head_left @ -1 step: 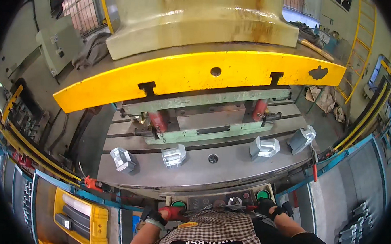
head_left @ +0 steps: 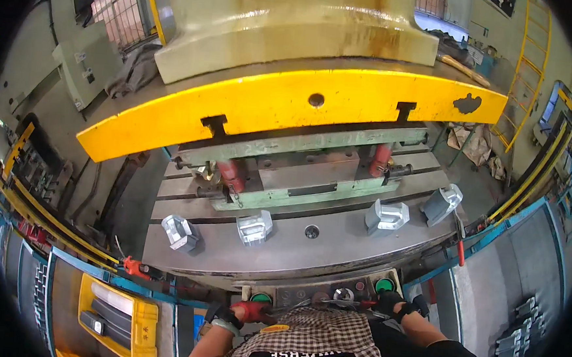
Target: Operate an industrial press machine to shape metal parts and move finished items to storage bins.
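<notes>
My left hand (head_left: 249, 312), in a red glove, rests at the near edge of the control panel (head_left: 305, 295), just below a green button (head_left: 261, 298). My right hand (head_left: 391, 305), in a dark glove, lies beside the other green button (head_left: 384, 286). The fingers of both hands are too small and partly hidden to tell their grip. A thin metal tool (head_left: 299, 305) and a red-handled tool (head_left: 361, 304) lie between the hands. Beyond stands a press with a yellow ram (head_left: 356, 98), a green upper die plate (head_left: 301, 141) and a green lower die plate (head_left: 278, 199).
Silvery metal blocks stand along the press bed (head_left: 281, 253), among them one at left (head_left: 179, 233) and one at far right (head_left: 441, 204). Red guide posts (head_left: 231, 175) join the die plates. A yellow crate (head_left: 119, 319) is lower left; metal parts (head_left: 522, 337) lie lower right.
The yellow ram and the upper die plate have risen slightly, showing a little more of the red guide posts. My hands have stayed in place.
</notes>
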A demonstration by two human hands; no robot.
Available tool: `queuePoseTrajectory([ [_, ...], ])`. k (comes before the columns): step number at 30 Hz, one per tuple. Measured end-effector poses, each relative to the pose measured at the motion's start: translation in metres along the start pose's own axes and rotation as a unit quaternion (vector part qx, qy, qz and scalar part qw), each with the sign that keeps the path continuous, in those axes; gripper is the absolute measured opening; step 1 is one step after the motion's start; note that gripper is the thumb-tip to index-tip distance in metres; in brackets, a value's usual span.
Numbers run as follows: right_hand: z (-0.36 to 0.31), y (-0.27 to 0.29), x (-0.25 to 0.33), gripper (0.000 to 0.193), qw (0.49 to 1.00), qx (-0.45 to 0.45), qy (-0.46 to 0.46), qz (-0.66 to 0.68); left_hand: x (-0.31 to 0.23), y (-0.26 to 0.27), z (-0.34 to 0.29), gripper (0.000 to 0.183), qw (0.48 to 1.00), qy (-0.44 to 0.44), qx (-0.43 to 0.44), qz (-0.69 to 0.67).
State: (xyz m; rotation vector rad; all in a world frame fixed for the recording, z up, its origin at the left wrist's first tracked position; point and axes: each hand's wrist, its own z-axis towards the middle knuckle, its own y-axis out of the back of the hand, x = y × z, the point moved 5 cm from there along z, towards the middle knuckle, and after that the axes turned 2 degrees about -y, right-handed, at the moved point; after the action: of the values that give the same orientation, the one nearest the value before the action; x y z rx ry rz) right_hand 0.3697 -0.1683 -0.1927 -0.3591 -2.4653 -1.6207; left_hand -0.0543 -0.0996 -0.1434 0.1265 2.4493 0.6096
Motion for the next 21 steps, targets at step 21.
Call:
queuePoseTrajectory([
  [21, -0.067, 0.072, 0.057, 0.045, 0.856, 0.235, 0.028, 0.460, -0.154, 0.372, 0.061, 0.036, 0.790, -0.322, -0.313, -0.418],
])
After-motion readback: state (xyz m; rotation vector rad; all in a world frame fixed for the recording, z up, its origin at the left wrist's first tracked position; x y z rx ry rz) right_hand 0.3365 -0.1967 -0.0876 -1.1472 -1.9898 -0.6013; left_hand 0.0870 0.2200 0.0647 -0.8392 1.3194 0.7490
